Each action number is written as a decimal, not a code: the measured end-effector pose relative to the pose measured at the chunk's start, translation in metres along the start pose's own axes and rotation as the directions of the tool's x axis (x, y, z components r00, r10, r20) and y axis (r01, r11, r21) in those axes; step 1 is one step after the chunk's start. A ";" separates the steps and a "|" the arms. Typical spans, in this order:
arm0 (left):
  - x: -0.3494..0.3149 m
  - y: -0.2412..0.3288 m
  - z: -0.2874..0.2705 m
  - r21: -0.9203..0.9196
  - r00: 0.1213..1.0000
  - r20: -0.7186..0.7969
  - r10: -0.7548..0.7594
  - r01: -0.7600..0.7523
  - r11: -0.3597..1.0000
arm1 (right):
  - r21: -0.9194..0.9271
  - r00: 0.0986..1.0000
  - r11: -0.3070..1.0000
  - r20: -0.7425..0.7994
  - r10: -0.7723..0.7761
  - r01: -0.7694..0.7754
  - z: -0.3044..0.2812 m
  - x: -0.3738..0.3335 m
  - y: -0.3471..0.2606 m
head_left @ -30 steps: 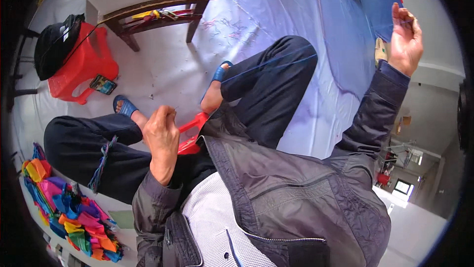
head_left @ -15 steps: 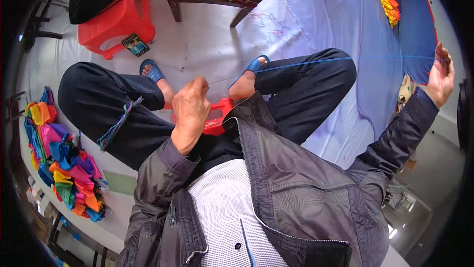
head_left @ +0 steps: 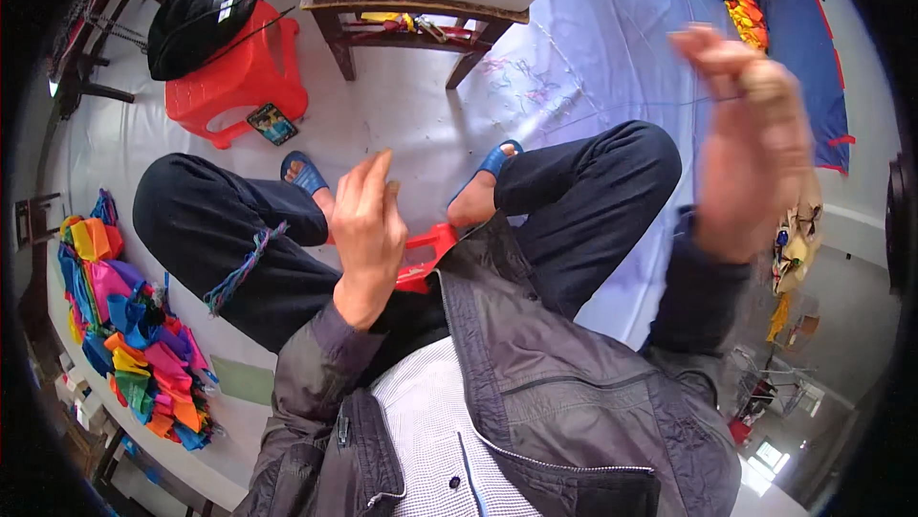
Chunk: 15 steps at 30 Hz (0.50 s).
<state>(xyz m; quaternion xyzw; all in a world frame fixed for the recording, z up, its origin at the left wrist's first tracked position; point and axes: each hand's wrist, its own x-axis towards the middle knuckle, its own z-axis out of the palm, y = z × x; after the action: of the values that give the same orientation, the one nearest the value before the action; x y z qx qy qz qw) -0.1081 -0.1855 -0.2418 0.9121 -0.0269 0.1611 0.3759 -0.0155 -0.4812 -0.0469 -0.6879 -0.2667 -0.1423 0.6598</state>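
1. Nearest, left of the jacket's front, the left hand is raised above the lap. Its thumb lies near the fingers, but I cannot tell whether the grip is closed or pinches anything.
2. Just left of it, a twisted bundle of coloured threads lies across the left thigh. A shift of that leg could slide it off.
3. Farther left, a heap of bright cloth pieces sits well apart from both hands.
4. On the right, the right hand is held high and blurred; the state of its grip cannot be told.
5. Near that hand, left of it and beyond the right knee, a thin strand shows faintly. Its ends cannot be made out. Slack could let it snag on the knee or tangle; a hard pull could snap it.
6. Farther off, thread scraps litter the floor sheet; a trailing strand could catch among them.
7. At the far left, a phone leans by a red stool; far right lies a yellow-orange bundle.
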 end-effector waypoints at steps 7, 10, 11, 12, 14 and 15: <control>0.053 0.097 -0.065 -0.774 1.000 0.005 -0.005 0.007 0.634 | 0.023 0.996 0.996 0.014 0.090 -0.090 0.095 -0.028 0.034; 0.066 0.107 -0.064 -0.858 0.998 0.059 -0.016 0.059 0.510 | 0.070 0.993 0.991 0.011 0.117 -0.118 0.105 -0.030 0.035; 0.068 0.109 -0.064 -0.893 0.995 0.094 -0.013 0.090 0.441 | 0.070 0.993 0.990 0.012 0.120 -0.120 0.107 -0.031 0.036; 0.070 0.111 -0.065 -0.894 0.996 0.089 -0.015 0.086 0.439 | 0.070 0.993 0.990 0.009 0.120 -0.120 0.109 -0.031 0.036; 0.071 0.115 -0.066 -0.923 0.964 0.259 -0.062 0.266 0.277 | 0.070 0.993 0.990 0.017 0.119 -0.119 0.110 -0.032 0.037; 0.072 0.116 -0.066 -0.916 0.936 0.345 -0.073 0.353 0.190 | 0.072 0.993 0.990 0.020 0.119 -0.120 0.110 -0.033 0.037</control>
<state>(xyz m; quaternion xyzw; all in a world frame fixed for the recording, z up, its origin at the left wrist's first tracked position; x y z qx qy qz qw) -0.0780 -0.2176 -0.0967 0.4848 -0.0355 -0.0490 0.8725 -0.0393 -0.3781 -0.1058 -0.6791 -0.2352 -0.0872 0.6898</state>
